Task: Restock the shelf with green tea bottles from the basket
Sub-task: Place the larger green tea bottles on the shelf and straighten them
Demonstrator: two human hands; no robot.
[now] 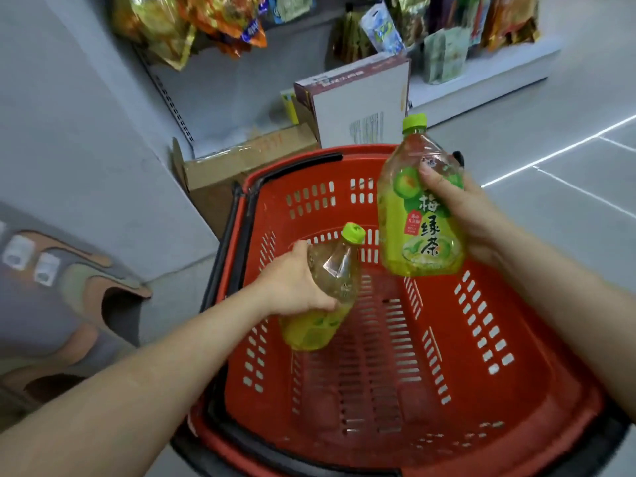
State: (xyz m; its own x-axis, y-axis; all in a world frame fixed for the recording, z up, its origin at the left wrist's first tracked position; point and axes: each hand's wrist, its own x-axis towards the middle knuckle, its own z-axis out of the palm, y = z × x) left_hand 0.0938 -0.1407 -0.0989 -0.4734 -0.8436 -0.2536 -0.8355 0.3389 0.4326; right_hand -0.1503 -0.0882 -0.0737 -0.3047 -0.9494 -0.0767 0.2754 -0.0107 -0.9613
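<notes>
Looking straight down into a red shopping basket (pixel 481 401) on a grey floor, slotted walls, black handles folded along the rim, nothing left lying on its bottom. 2 green tea bottles up in the air over it, 1 per hand. Left hand (pixel 296 284) wrapped round the shoulder of the first bottle (pixel 327 294), tilted with its green cap toward 1 o'clock and its base down near the basket's 9 o'clock wall. Right hand (pixel 468 218) clamped round the label of the second bottle (pixel 420 218), nearly upright, cap at 12 o'clock, label facing the camera, hovering over the 1 o'clock corner. Just past the basket at 11 o'clock, a brown cardboard box (pixel 241 166); at 12 o'clock, a white carton (pixel 358 105). Snack bags (pixel 179 25) crowding the shelf (pixel 481 77) further up top.
</notes>
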